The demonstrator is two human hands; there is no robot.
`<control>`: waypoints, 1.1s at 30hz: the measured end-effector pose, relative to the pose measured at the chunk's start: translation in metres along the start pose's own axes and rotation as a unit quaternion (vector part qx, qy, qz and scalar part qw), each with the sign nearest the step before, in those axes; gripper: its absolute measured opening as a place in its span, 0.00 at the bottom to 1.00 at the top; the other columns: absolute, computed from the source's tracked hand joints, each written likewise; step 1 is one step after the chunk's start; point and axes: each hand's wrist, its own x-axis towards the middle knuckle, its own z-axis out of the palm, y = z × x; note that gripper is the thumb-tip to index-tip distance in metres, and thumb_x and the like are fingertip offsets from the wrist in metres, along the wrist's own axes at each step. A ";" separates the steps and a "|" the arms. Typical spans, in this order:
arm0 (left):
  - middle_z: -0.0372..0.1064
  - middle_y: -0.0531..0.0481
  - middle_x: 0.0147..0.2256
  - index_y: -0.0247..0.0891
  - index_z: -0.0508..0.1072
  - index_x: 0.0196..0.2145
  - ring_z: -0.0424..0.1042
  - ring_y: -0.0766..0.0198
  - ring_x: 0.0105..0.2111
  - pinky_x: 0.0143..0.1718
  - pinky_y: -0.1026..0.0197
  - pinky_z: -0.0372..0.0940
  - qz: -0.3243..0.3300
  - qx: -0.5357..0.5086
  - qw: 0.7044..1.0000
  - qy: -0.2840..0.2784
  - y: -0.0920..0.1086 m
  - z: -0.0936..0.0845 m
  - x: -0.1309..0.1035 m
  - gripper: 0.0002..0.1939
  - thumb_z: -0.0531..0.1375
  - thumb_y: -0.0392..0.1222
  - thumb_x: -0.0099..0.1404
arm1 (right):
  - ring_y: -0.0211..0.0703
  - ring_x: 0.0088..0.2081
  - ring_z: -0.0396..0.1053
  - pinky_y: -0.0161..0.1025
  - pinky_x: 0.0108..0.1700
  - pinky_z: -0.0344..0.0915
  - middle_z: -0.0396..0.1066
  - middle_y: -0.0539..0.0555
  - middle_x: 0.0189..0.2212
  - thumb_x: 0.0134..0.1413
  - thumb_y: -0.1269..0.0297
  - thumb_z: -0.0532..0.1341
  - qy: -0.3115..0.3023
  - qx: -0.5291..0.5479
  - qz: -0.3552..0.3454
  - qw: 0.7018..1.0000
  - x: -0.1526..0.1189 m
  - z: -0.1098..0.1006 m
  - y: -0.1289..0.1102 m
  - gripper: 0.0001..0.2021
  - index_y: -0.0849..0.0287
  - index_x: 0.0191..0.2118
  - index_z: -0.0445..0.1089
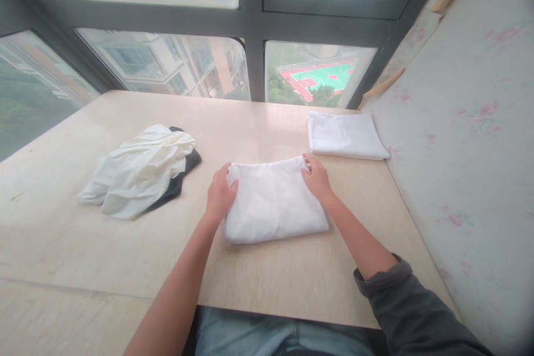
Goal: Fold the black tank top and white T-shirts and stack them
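Observation:
A folded white cloth (273, 200), perhaps a garment, lies in front of me on the pale surface. My left hand (221, 192) grips its left edge near the far corner, thumb on top and fingers around the side. At the far right corner, my right hand (316, 177) holds the cloth the same way, thumb over the upper face. The fingertips of both hands are partly hidden behind the fabric. Beyond my right hand rests another neatly folded white cloth (346, 134), touched by neither hand.
On the left lies a crumpled cream-white cloth (144, 169) over a black one (172, 192). The pale stone-like ledge (104, 267) meets grey-framed windows (250, 22) at the back. A flower-patterned wall (463, 139) with peeling paper bounds the right side.

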 end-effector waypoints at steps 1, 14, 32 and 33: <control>0.67 0.36 0.56 0.35 0.62 0.63 0.72 0.51 0.50 0.57 0.44 0.62 -0.006 -0.003 1.000 -0.004 0.001 -0.002 -0.001 0.31 0.57 0.41 0.63 | 0.49 0.53 0.71 0.47 0.57 0.66 0.71 0.63 0.55 0.52 0.72 0.56 0.000 0.003 0.009 1.000 -0.001 0.000 -0.001 0.25 0.62 0.58 0.68; 0.73 0.42 0.46 0.40 0.52 0.67 0.73 0.62 0.37 0.40 0.58 0.67 -0.254 -0.291 0.913 -0.129 -0.002 -0.048 -0.080 0.46 0.66 0.57 0.58 | 0.45 0.37 0.74 0.41 0.44 0.65 0.77 0.53 0.33 0.58 0.58 0.58 -0.151 -0.035 0.144 0.977 -0.057 -0.050 0.000 0.24 0.59 0.58 0.66; 0.70 0.40 0.52 0.41 0.43 0.70 0.77 0.55 0.40 0.42 0.55 0.70 -0.191 -0.252 0.938 -0.145 -0.001 -0.041 -0.122 0.50 0.64 0.56 0.59 | 0.42 0.35 0.74 0.39 0.39 0.69 0.73 0.55 0.44 0.57 0.63 0.58 -0.174 0.094 0.126 0.972 -0.105 -0.061 0.004 0.31 0.55 0.66 0.53; 0.70 0.42 0.49 0.40 0.44 0.70 0.77 0.58 0.35 0.39 0.56 0.69 -0.182 -0.206 0.951 -0.142 -0.004 -0.040 -0.123 0.47 0.62 0.55 0.61 | 0.42 0.35 0.74 0.40 0.40 0.69 0.73 0.55 0.43 0.57 0.63 0.57 -0.166 0.056 0.124 0.977 -0.106 -0.061 0.003 0.29 0.56 0.65 0.56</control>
